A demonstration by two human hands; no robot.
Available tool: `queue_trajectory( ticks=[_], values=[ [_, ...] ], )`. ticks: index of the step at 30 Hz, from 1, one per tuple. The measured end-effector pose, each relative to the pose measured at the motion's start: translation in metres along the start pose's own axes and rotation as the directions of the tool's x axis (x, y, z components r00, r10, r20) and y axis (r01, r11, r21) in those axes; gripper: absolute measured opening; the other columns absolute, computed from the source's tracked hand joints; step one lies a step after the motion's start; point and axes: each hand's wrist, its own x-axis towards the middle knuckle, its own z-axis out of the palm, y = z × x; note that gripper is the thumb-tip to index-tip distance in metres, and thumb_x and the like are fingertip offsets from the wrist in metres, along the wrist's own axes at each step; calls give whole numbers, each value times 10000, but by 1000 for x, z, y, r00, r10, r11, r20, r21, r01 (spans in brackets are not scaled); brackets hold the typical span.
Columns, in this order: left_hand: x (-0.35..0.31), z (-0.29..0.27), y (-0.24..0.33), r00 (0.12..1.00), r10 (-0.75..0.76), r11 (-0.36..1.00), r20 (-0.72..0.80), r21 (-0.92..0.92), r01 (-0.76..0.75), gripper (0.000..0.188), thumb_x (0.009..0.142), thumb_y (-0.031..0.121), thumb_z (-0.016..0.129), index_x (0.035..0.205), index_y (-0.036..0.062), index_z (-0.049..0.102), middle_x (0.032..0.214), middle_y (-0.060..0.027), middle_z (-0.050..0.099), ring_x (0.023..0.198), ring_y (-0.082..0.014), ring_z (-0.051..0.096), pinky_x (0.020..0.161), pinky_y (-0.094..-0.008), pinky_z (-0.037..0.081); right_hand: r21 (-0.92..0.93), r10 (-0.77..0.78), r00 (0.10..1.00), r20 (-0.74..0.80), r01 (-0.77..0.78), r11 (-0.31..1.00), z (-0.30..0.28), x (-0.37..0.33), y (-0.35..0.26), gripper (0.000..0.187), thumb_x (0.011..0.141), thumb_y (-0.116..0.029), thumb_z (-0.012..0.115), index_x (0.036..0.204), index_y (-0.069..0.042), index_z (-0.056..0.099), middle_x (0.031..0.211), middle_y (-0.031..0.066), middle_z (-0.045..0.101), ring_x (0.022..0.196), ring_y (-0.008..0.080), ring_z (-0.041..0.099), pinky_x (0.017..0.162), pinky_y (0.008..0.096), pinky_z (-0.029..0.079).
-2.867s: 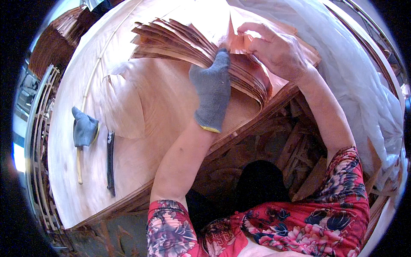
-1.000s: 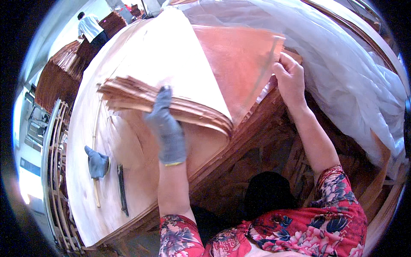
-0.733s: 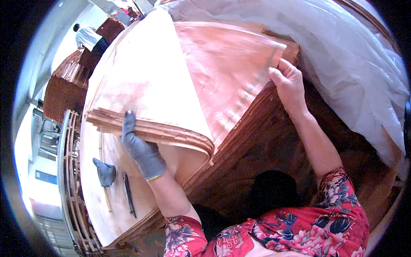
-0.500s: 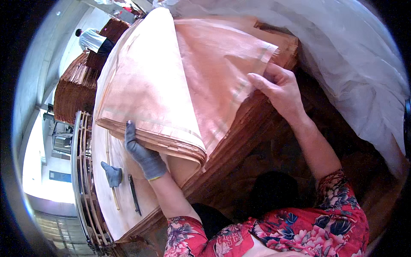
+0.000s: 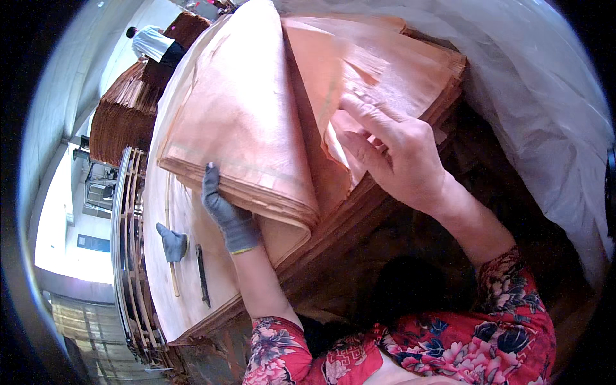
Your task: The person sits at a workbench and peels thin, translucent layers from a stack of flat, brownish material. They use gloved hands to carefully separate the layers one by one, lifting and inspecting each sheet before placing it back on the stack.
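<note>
Thin wood veneer sheets (image 5: 237,115), several together, are folded over toward the left on a large veneer stack (image 5: 417,61). My left hand (image 5: 228,215), in a grey glove, grips the near edge of this folded bundle. One veneer sheet (image 5: 313,67) rises to the right of the fold, its edge bent up. My bare right hand (image 5: 401,151) has that edge between thumb and fingers; the fingertips are slightly blurred. Beneath my right hand lies the front edge of the stack.
On the pale sheet at left lie a grey glove (image 5: 172,244), a thin stick (image 5: 174,282) and a dark slim tool (image 5: 202,276). A slatted rack (image 5: 131,256) stands beyond. White plastic sheeting (image 5: 539,102) hangs at right. A person (image 5: 154,45) stands by veneer piles (image 5: 125,112).
My right hand has moved left, carrying the sheet's edge toward the folded bundle and baring the stack below. My left hand keeps its grip. The whole view has shifted slightly.
</note>
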Motion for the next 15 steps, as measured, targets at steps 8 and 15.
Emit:
queue_trajectory(
  ticks=[8, 15],
  values=[
    [-4, 14, -6, 998, 51, 988, 40, -145, -45, 267, 805, 85, 582, 1043, -34, 557, 969, -79, 581, 872, -171, 579, 794, -302, 483, -139, -203, 978, 36, 206, 969, 40, 15, -28, 272, 780, -125, 625, 1033, -25, 615, 975, 141, 639, 787, 256, 644, 652, 329, 532],
    [-13, 16, 12, 976, 213, 976, 39, -59, -211, 291, 803, 66, 606, 1057, -65, 550, 992, -90, 579, 881, -156, 559, 802, -270, 463, -295, -384, 902, 200, 429, 854, 80, 15, -46, 352, 751, -150, 533, 1066, 5, 558, 1047, 127, 612, 812, 214, 591, 708, 312, 497]
  ],
)
